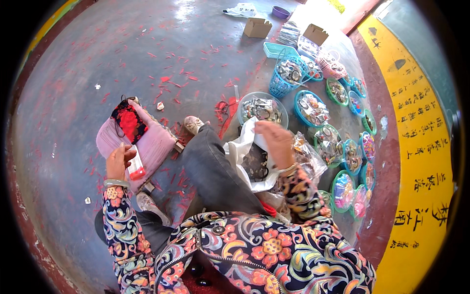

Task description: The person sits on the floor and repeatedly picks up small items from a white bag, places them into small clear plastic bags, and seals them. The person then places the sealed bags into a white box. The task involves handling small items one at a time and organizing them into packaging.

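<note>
My left hand (118, 161) is raised beside a pink padded stool (159, 138), its fingers curled at the edge of a small white-and-red packet (136, 165). The packet seems to be in its grasp. A black cloth piece with red patches (129, 122) lies on the stool's far part. On the other side of my leg, my right hand (277, 143) is over the rim of a white plastic bag (236, 153). Motion blurs its fingers, so their grip is unclear. Dark small things (255, 164) lie in the bag, partly covered by that hand.
Blue, green and pink baskets (285, 88) with small packaged goods line the right side. A clear round tub (240, 113) stands just beyond the bag. Cardboard boxes (257, 28) and a purple basin (281, 12) are farther off. Red scraps (165, 79) litter the grey floor.
</note>
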Action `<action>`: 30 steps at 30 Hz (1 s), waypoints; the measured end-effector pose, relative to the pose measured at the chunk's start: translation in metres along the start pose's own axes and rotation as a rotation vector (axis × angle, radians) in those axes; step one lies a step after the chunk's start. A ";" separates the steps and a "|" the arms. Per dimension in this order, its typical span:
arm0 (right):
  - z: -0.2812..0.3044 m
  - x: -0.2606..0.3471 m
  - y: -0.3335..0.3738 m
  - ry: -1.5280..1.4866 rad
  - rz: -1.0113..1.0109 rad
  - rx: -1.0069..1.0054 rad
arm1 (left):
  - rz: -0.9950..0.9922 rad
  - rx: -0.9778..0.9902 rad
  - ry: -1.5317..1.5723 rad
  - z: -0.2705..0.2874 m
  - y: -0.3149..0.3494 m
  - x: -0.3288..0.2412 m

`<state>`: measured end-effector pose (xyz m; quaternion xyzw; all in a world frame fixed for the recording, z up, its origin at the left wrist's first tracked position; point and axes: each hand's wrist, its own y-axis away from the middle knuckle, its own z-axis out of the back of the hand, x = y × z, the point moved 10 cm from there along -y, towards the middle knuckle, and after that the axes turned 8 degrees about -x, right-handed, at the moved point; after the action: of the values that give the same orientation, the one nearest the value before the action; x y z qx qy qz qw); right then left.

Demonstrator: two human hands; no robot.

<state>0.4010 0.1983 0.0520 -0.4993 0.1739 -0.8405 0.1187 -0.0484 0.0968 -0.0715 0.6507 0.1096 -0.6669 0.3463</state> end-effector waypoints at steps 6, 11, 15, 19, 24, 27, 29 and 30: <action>-0.182 0.156 0.152 -0.279 0.595 0.802 | 0.064 -0.132 -0.043 0.036 -0.028 0.031; -0.227 0.109 0.227 -0.055 0.561 1.348 | 0.068 -0.256 -0.013 0.079 -0.053 0.074; -0.227 0.105 0.219 -0.060 0.529 1.256 | 0.115 -0.360 -0.173 0.111 -0.064 0.113; -0.219 0.114 0.218 -0.066 0.594 1.346 | -0.303 -0.344 -0.948 0.122 -0.089 0.127; -0.212 0.113 0.223 -0.082 0.726 1.340 | -0.028 -0.576 -0.802 0.108 -0.059 0.104; -0.218 0.110 0.230 -0.043 0.685 1.400 | 0.010 -0.627 -0.715 0.115 -0.053 0.117; -0.219 0.106 0.227 -0.039 0.677 1.390 | 0.024 -0.574 -0.636 0.096 -0.052 0.112; -0.219 0.104 0.226 -0.039 0.667 1.385 | 0.050 -0.550 -0.620 0.086 -0.047 0.104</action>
<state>0.1645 -0.0082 -0.0545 -0.2468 -0.2529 -0.6681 0.6547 -0.1362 0.0470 -0.1728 0.3049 0.1584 -0.7685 0.5397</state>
